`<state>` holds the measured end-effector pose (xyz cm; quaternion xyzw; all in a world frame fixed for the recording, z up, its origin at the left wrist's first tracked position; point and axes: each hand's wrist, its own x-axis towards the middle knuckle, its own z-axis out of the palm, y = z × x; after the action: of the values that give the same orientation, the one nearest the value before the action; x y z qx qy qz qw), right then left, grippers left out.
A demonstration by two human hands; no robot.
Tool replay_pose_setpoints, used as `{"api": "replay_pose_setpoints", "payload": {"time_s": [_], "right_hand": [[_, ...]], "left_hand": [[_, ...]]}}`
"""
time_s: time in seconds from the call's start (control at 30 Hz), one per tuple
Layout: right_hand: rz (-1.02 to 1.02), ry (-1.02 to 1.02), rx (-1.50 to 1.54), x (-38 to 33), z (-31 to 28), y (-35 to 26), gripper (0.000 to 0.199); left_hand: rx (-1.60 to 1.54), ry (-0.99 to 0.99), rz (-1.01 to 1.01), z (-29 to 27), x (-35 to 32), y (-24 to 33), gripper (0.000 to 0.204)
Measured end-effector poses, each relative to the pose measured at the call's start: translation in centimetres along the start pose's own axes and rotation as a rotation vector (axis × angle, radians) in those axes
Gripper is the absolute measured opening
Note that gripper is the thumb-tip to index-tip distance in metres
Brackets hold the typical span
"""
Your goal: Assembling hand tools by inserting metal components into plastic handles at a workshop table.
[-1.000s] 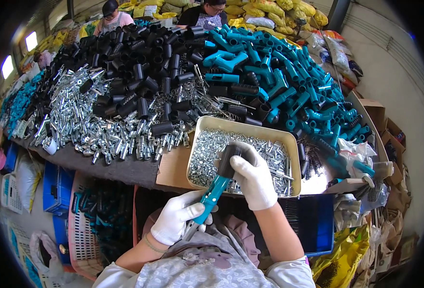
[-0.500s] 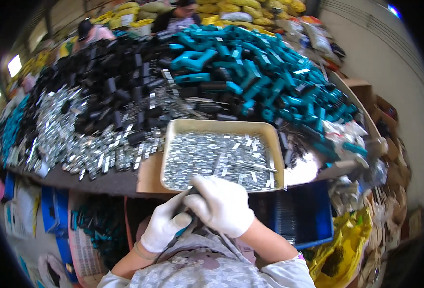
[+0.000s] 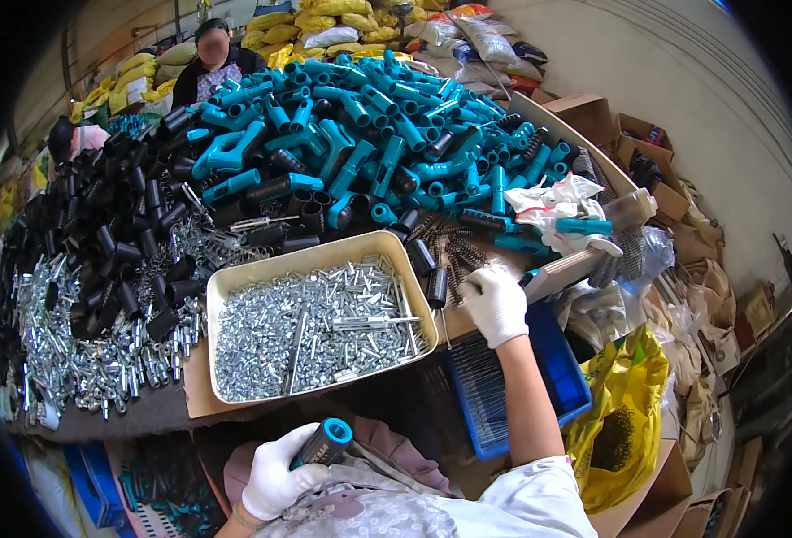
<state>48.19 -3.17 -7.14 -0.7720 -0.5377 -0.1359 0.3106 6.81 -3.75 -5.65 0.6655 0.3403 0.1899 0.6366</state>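
Observation:
My left hand (image 3: 281, 477), in a white glove, is wrapped round a black tube with a teal collar (image 3: 324, 442), its open end tilted up near my lap. To the right, my right hand (image 3: 496, 303), gloved too, is raised over the table's right side with its fingers curled together. What its fingertips hold, if anything, is hidden. Thin dark springs (image 3: 454, 254) lie spread on the table just beyond that hand. Left of it stands a cream tray (image 3: 317, 391) filled with small shiny metal pins, a few longer rods lying on top.
Teal pistol-shaped housings (image 3: 360, 134) are heaped at the back, black tubes (image 3: 100, 224) and metal parts (image 3: 100, 359) at the left. A blue crate (image 3: 575, 392) of thin rods and a yellow sack (image 3: 625, 386) stand at the right. A person (image 3: 212, 67) sits beyond the heap.
My hands were together in front of the tray. The right has moved away to the springs; the left has lowered, keeping the tube. The whole view has swung right.

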Motion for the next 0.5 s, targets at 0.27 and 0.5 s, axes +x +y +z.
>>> {"api": "replay_pose_setpoints", "payload": {"time_s": [0.27, 0.5], "right_hand": [[0.123, -0.050, -0.019, 0.6, 2.7, -0.3, 0.017], [0.215, 0.174, 0.410, 1.0, 2.9, 1.8, 0.017]], "left_hand": [[-0.054, 0.074, -0.029, 0.7, 0.2, 0.8, 0.065], [-0.163, 0.130, -0.050, 1.1, 0.3, 1.6, 0.085]]}}
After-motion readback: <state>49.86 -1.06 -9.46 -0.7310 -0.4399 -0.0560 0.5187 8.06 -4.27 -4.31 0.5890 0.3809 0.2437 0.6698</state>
